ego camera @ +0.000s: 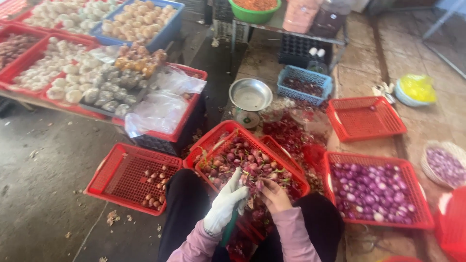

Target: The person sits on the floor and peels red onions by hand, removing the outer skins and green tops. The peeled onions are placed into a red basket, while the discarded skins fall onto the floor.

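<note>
The person is wearing pink long sleeves, dark trousers, and a white glove on the left hand (pixel 224 206); the right hand (pixel 274 195) is showing bare.

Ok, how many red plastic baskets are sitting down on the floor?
5 whole ones: front left, in the person's lap, with a second nested beneath, right with peeled shallots, and far right, almost empty. A sixth at the right edge is cut off.

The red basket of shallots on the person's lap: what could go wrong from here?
The red basket looks tilted on the knees, so it might slip and spill shallots. The left hand holds a green-handled tool close to the bare right hand; if it is a blade, a slip could cut fingers.
</note>
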